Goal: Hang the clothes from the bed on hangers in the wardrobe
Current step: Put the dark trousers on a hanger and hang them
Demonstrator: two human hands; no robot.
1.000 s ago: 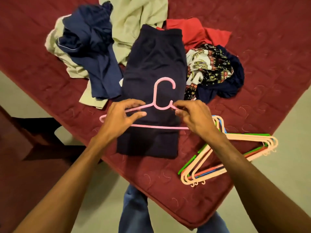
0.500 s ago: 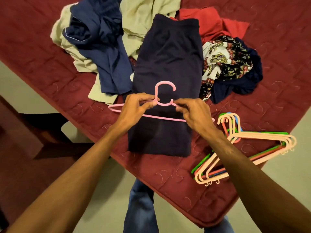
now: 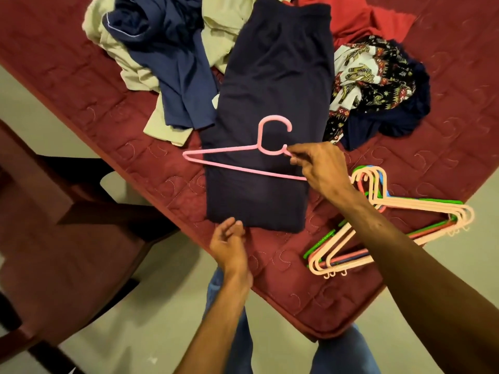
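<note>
A folded dark navy garment (image 3: 272, 103) lies flat on the maroon bed (image 3: 135, 157). Across its lower half lies a pink hanger (image 3: 232, 166), hook pointing away from me. My right hand (image 3: 321, 168) pinches the hanger at its neck and right shoulder. My left hand (image 3: 229, 244) is at the garment's near hem, fingers loosely curled and touching the cloth edge; whether they grip it is unclear. Behind lie a blue garment (image 3: 172, 55), a beige one (image 3: 224, 25), a red one (image 3: 359, 20) and a patterned one (image 3: 367, 74).
A stack of peach, green, blue and red hangers (image 3: 391, 220) lies on the bed's near right corner. A dark wooden chair (image 3: 67, 238) stands left of the bed on a pale floor. My jeans-clad legs (image 3: 235, 333) are below the bed edge.
My left hand let go of the pink hanger and dropped to the garment's near hem. My right hand still holds the hanger, which stayed on the garment.
</note>
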